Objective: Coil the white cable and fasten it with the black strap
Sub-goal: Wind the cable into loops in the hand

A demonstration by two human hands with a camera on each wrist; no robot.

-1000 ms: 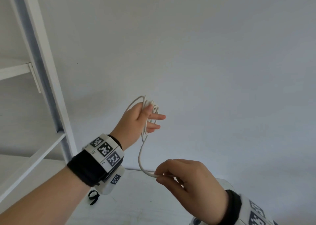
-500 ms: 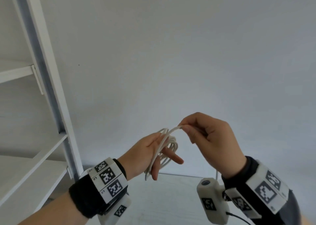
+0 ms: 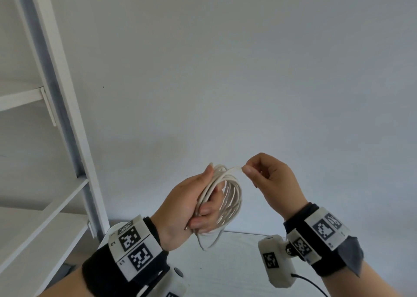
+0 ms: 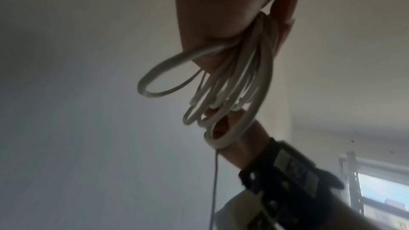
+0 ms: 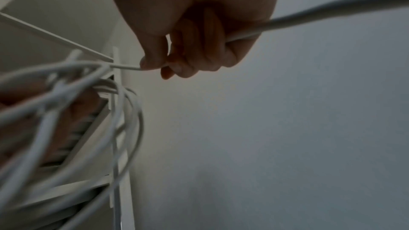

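The left hand point(image 3: 191, 204) gripped the white cable point(image 3: 228, 197) coil while the right hand point(image 3: 270, 179) pinched its strand, so coiling seemed unfinished and the next loop needed laying

No readable words, brands or numbers anywhere. Only black-and-white square code markers on the wrist bands point(image 3: 134, 249) and on the wrist camera housing point(image 3: 272, 260).

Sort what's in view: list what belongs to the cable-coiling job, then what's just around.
Job:
- cable, coiled in loops
- left hand, gripping the coil
- right hand, pinching the cable's free end
- black strap: not in view

Just around:
- shelf, white, at the left
- table below the hands
- wall
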